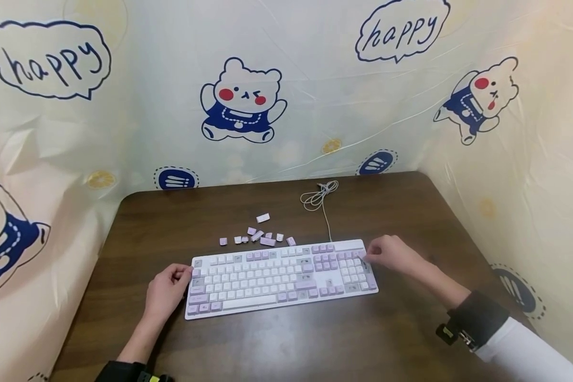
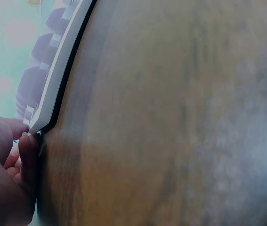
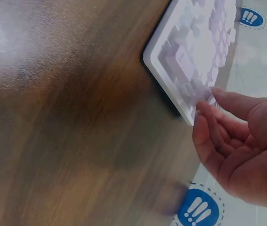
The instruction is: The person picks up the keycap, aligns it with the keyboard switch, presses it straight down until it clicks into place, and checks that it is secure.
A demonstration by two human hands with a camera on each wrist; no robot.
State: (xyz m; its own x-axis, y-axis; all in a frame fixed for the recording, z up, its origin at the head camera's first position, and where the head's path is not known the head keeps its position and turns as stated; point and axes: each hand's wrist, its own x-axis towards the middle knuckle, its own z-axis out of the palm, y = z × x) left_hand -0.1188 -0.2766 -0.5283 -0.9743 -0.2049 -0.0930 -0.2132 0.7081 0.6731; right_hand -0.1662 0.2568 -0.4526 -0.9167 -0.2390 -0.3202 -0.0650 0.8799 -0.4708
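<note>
- The keyboard (image 1: 281,278) lay flat on the wooden table (image 1: 286,350), in front of the person and between both hands.
- The left hand (image 1: 164,292) pinched the keyboard's left edge between thumb and finger.
- The right hand (image 1: 392,252) was at the right edge, near the top of the number pad, and seemed to pinch a pale keycap (image 3: 204,95); blur hid just how it sat, and I couldn't tell whether it touched a socket.
- To my mind, a cap that small could easily have slipped from the fingertips, or gone on crooked if pushed down while tilted.
- A hard sideways push from the right could have swung the board, had the left hand's hold been too light.
- Several grey sockets stood bare among the white and lilac keys, so a cap could have been matched to the wrong place.
- Loose keycaps (image 1: 257,235) were scattered just behind the board; a shove backwards might have struck them.
- The cable (image 1: 326,220) ran from the back edge to a loose coil, right of those caps, where a reaching arm might have caught it.
- A printed curtain (image 1: 310,95) hung close behind the table.
</note>
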